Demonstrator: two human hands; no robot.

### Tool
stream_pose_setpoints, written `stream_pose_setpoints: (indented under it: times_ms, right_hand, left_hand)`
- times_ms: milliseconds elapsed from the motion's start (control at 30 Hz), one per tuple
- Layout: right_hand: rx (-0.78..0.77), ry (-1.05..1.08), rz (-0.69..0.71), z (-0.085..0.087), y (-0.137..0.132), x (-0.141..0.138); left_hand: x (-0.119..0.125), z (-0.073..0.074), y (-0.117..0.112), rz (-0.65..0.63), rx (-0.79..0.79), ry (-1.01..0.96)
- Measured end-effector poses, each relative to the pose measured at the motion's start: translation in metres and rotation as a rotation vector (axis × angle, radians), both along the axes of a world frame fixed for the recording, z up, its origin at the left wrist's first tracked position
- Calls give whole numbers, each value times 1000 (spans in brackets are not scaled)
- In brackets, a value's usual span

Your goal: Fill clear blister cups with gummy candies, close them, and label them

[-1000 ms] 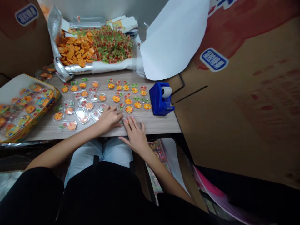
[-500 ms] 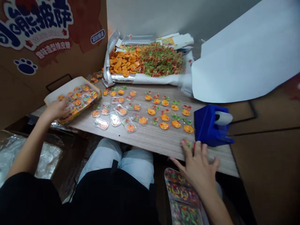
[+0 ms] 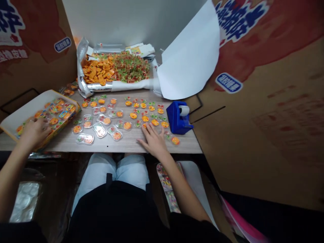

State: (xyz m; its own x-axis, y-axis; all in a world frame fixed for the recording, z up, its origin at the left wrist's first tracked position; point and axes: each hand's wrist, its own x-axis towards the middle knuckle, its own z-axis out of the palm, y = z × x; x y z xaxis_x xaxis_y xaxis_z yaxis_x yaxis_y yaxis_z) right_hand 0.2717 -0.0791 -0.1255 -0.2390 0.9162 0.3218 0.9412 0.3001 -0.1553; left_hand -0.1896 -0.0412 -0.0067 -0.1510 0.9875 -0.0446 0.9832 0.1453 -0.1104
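At the left, my left hand [image 3: 36,132] reaches into a shallow yellow-edged box [image 3: 19,109] holding many small clear packs of orange and red-green gummy candies. Its fingers curl down among the packs, and what they hold, if anything, is hidden. On the table my right hand [image 3: 154,139] lies palm down with fingers spread, its fingertips over a candy pack [image 3: 145,125] in the front row. Several more clear trays stand in rows, each with an orange gummy [image 3: 133,115] and smaller red or green pieces. One tray with an orange gummy [image 3: 175,140] lies right of my right hand.
Behind the rows, a foil-lined white container [image 3: 131,85] bears heaps of orange gummies [image 3: 97,71] and red-green gummies [image 3: 131,66]. A blue tape dispenser [image 3: 177,118] stands at the right. Large cardboard boxes [image 3: 253,111] flank the table [image 3: 129,143]. White sheeting [image 3: 189,57] hangs over the back right.
The view has turned right. My right hand has moved from the table's front edge beside the tape dispenser to the candy rows. My left hand remains at the box, fingers now curled deeper.
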Motion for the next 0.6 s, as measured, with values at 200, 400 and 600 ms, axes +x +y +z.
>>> stream_pose_setpoints:
  times_ms: [200, 400, 600]
  right_hand:
    - [67, 154, 7, 4, -12, -2]
    - [143, 534, 26, 26, -13, -13]
    - [168, 612, -99, 18, -11, 8]
  left_hand:
    - [71, 8, -20, -195, 428, -506]
    - [245, -35, -1, -915, 71, -828]
    - [325, -75, 50, -1117, -88, -671]
